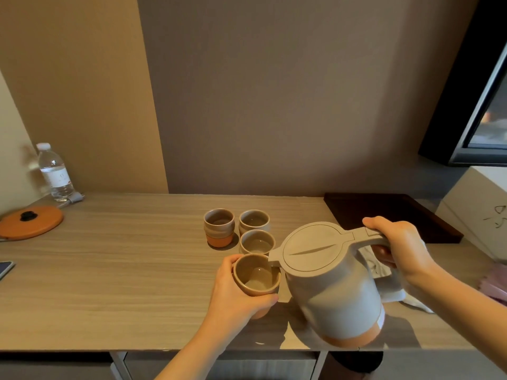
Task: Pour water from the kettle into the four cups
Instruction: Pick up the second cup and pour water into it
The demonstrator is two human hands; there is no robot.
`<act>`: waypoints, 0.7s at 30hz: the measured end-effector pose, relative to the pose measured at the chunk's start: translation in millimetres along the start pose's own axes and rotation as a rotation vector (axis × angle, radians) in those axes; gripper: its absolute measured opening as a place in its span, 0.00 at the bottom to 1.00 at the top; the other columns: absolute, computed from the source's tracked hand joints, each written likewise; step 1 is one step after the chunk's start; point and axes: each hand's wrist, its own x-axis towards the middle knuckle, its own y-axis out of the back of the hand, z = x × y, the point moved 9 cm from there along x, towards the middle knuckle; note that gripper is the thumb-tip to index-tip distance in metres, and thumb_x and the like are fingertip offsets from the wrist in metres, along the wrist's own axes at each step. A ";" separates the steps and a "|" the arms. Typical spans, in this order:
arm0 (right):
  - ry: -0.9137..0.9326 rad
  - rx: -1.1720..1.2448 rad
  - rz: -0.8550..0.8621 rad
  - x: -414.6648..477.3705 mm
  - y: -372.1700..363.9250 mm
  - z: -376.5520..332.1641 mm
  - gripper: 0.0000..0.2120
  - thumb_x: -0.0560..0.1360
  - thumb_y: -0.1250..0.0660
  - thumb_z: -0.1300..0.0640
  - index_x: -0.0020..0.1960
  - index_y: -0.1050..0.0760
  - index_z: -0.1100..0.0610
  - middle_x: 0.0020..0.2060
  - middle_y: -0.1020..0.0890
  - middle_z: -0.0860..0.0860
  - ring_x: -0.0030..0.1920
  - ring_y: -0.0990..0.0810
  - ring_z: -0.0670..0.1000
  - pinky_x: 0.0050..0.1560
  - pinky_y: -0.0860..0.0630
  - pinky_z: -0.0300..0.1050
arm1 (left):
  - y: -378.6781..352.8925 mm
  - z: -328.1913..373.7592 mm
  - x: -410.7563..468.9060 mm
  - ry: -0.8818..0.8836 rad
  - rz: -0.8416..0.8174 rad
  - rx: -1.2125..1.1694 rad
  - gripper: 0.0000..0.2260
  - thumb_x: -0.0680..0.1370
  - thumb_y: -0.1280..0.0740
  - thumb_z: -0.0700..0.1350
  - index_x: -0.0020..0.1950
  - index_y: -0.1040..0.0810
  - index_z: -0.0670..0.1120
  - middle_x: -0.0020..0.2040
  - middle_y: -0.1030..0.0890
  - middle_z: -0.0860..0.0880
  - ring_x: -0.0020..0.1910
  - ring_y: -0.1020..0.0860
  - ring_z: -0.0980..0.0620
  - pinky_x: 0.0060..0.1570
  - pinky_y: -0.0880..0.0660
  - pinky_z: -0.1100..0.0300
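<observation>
Grey kettle [329, 283] hangs tilted in the right grip [397, 242], which is curled round its handle [366, 234]. The left grip [233, 294] wraps one cup [256, 275] at the kettle's spout [274, 260]; three cups [257, 241] stand just beyond the kettle.

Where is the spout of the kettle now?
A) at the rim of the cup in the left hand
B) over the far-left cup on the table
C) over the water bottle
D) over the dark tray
A: the right hand tilts the kettle by its handle, and its spout meets the rim of the cup that the left hand grips.
</observation>
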 end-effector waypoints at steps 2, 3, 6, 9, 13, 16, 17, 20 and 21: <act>-0.012 0.005 0.027 0.2 3.7 4.4 0.20 0.75 0.34 0.51 0.28 0.25 0.60 0.29 0.25 0.59 0.35 0.27 0.55 0.42 0.30 0.48 | -0.7 3.7 0.0 -0.002 -0.001 -0.008 0.38 0.56 0.15 0.47 0.59 0.33 0.59 0.56 0.24 0.59 0.56 0.25 0.56 0.52 0.24 0.61; -0.018 0.014 0.039 -0.2 5.0 6.1 0.19 0.75 0.34 0.51 0.28 0.25 0.60 0.30 0.25 0.60 0.36 0.27 0.56 0.43 0.30 0.48 | -0.5 4.9 0.2 -0.002 0.000 -0.009 0.38 0.56 0.15 0.47 0.59 0.33 0.59 0.55 0.24 0.59 0.56 0.25 0.57 0.52 0.24 0.60; -0.036 0.041 0.070 -1.9 7.2 7.3 0.18 0.74 0.34 0.51 0.31 0.24 0.61 0.32 0.24 0.60 0.37 0.26 0.55 0.43 0.29 0.47 | 1.8 4.7 2.4 0.007 0.010 -0.010 0.37 0.57 0.15 0.46 0.58 0.32 0.59 0.55 0.24 0.60 0.55 0.25 0.57 0.50 0.24 0.61; -0.094 0.086 0.097 -1.3 9.2 12.0 0.18 0.74 0.33 0.51 0.30 0.25 0.60 0.29 0.26 0.58 0.33 0.28 0.53 0.42 0.29 0.46 | 9.6 3.3 4.7 0.023 0.033 -0.028 0.37 0.58 0.16 0.44 0.59 0.33 0.58 0.54 0.25 0.60 0.55 0.25 0.56 0.50 0.24 0.60; -0.172 0.147 0.134 -2.2 10.3 20.5 0.19 0.73 0.32 0.50 0.27 0.28 0.59 0.20 0.29 0.52 0.28 0.32 0.50 0.39 0.31 0.45 | 26.0 4.8 11.4 0.011 0.074 -0.034 0.38 0.59 0.16 0.44 0.63 0.33 0.56 0.55 0.25 0.59 0.55 0.25 0.55 0.50 0.24 0.59; -0.175 0.163 0.177 -3.3 9.2 20.9 0.17 0.73 0.33 0.50 0.30 0.27 0.58 0.27 0.28 0.55 0.31 0.31 0.51 0.42 0.30 0.47 | 39.5 3.2 19.2 0.002 0.125 -0.032 0.38 0.60 0.17 0.44 0.63 0.33 0.56 0.55 0.25 0.58 0.54 0.25 0.54 0.49 0.24 0.60; -0.168 0.154 0.195 -2.8 9.3 20.7 0.16 0.73 0.33 0.50 0.31 0.27 0.58 0.29 0.27 0.56 0.33 0.29 0.52 0.45 0.29 0.49 | 44.3 1.4 22.1 0.000 0.143 -0.034 0.38 0.60 0.17 0.43 0.63 0.33 0.55 0.54 0.25 0.58 0.54 0.25 0.54 0.49 0.25 0.60; -0.152 0.105 0.244 -1.8 9.9 17.8 0.15 0.73 0.33 0.48 0.33 0.25 0.57 0.33 0.24 0.56 0.39 0.25 0.54 0.50 0.26 0.52 | 56.7 -6.2 32.7 0.005 0.187 -0.035 0.38 0.60 0.17 0.44 0.64 0.33 0.54 0.54 0.25 0.57 0.55 0.25 0.53 0.48 0.26 0.61; -0.153 0.101 0.251 -1.0 9.9 17.5 0.15 0.73 0.33 0.48 0.34 0.25 0.57 0.33 0.23 0.57 0.40 0.25 0.55 0.50 0.26 0.52 | 60.3 -9.6 37.0 0.008 0.199 -0.029 0.38 0.60 0.17 0.44 0.64 0.34 0.54 0.54 0.25 0.56 0.55 0.26 0.53 0.48 0.27 0.60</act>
